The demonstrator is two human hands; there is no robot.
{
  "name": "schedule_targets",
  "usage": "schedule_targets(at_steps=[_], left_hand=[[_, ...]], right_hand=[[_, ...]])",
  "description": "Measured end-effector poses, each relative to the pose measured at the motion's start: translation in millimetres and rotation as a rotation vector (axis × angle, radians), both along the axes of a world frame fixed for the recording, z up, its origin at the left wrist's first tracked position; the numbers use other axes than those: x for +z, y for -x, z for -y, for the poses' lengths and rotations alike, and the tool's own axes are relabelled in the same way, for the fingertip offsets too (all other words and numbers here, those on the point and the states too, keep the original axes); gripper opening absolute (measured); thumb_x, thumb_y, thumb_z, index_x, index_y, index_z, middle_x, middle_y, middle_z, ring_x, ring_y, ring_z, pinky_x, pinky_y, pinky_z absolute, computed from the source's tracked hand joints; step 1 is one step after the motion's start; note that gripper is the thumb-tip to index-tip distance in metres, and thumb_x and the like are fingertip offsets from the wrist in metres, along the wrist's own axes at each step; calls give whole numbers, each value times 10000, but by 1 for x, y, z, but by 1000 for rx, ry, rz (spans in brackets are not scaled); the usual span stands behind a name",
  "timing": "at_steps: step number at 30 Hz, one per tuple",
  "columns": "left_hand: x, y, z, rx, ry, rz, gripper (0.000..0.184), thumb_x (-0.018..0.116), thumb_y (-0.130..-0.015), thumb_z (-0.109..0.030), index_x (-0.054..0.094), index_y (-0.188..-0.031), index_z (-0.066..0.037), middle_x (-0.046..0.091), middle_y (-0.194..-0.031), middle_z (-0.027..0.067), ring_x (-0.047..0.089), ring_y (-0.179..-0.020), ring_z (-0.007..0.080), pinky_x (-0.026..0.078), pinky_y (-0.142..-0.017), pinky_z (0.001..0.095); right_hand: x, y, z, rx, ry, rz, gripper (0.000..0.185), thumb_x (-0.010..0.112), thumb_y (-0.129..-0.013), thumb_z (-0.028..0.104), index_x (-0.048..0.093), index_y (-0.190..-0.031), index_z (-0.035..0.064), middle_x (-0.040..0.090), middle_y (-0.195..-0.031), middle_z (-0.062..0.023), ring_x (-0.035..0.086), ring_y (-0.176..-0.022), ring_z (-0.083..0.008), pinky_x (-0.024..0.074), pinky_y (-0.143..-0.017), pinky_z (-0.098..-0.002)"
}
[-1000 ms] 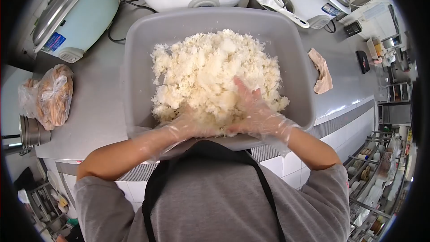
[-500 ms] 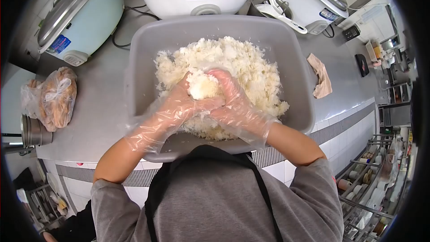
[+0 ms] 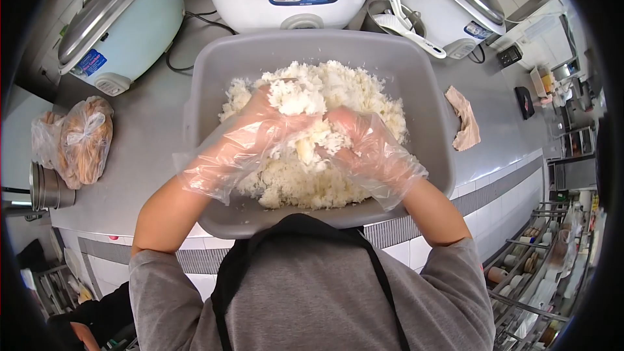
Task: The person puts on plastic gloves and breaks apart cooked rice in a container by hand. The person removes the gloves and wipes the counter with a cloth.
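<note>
Rice [image 3: 298,187] is lying in the tub [image 3: 431,123], beneath our left hand [image 3: 250,120], which is cupping a clump [image 3: 296,97], and toward twelve o'clock; our right hand [image 3: 367,138] is curling at the clump's four o'clock, grip unclear.

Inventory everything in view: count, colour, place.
Tub: one, grey, on counter
Rice: one heap, white, in tub
Rice cookers: three, two white, one pale green, beyond tub
Pot: one, silver, between cookers
Utensils: two-plus, white, at pot
Tied bag: one, clear, counter's left
Metal containers: uncertain count, silver, far left
Cloth: one, beige, tub's right
Rack: one, grey, lower right
Co-worker: one, black clothing, lower left
Apron: one, black, worn
Left hand: one, clear-gloved, holding rice
Right hand: one, clear-gloved, touching rice
</note>
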State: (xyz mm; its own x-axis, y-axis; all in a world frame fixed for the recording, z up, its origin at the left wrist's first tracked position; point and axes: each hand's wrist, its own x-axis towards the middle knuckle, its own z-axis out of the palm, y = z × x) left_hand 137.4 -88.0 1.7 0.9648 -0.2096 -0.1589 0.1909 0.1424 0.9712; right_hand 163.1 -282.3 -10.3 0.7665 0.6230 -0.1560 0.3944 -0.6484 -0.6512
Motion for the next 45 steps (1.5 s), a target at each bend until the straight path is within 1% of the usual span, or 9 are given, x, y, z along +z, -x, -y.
schedule_targets(at_steps=[5,8,11,14,20,24,32,36,45], left_hand=[[-46,6,-26,-9,-156,0,561,683,-813,-161,419,-1278,7,535,-1214,130,525,-1104,182,433,-928,288],[-30,17,-25,-203,-310,-68,673,648,-846,-299,328,-1302,79,569,-1153,199,566,-1067,218,475,-875,298],[-107,31,-64,160,633,-756,724,604,-854,-409,311,-1339,41,575,-1141,216,566,-1072,251,484,-865,305],[-30,45,-68,-292,-694,-390,629,484,-924,-401,280,-1373,-10,530,-1227,211,545,-1113,282,479,-899,324],[-131,18,-68,-159,125,-361,968,688,-784,-348,56,-1434,-6,302,-1425,218,333,-1311,262,417,-975,370],[-123,-3,-31,42,-445,-468,1162,839,-603,-266,74,-1433,13,238,-1453,167,299,-1323,265,306,-1073,342],[-87,26,-21,71,385,-96,665,695,-722,-67,400,-1318,-49,564,-1177,80,544,-1087,181,435,-938,296],[-72,-3,-25,-46,-573,389,489,592,-806,-12,458,-1276,-16,569,-1196,113,545,-1076,188,435,-940,305],[-13,-25,-16,-118,-411,28,433,665,-830,-210,540,-1166,34,614,-1025,130,578,-884,120,472,-711,261]], right_hand=[[-44,-28,26,391,-201,616,322,705,-740,241,630,-1005,75,588,-936,-93,590,-890,-252,470,-776,-315],[-33,-69,31,362,-345,54,411,706,-759,334,597,-1082,105,638,-949,-88,591,-923,-233,461,-800,-331],[21,-85,20,-89,-193,-567,542,652,-818,369,514,-1237,54,560,-1226,-72,516,-1127,-180,377,-985,-327],[-16,-107,21,-332,-643,-809,693,597,-844,401,344,-1374,33,402,-1399,-110,407,-1267,-220,311,-1064,-359],[-22,-102,-46,-20,58,-417,803,595,-822,469,242,-1429,80,285,-1448,-191,226,-1359,-330,212,-1118,-400],[-30,-72,-40,114,164,-276,931,746,-675,475,294,-1412,131,208,-1470,-186,222,-1337,-405,253,-1096,-463],[-32,-22,-47,97,-308,-341,701,719,-721,103,396,-1343,136,400,-1345,-169,433,-1208,-274,424,-975,-361],[-37,-28,-28,-124,-725,-520,579,701,-747,58,461,-1274,90,554,-1205,-112,538,-1086,-178,452,-926,-291],[-23,-50,13,-391,-506,-91,395,710,-760,139,565,-1099,-1,653,-962,-56,582,-846,-108,471,-787,-271]])
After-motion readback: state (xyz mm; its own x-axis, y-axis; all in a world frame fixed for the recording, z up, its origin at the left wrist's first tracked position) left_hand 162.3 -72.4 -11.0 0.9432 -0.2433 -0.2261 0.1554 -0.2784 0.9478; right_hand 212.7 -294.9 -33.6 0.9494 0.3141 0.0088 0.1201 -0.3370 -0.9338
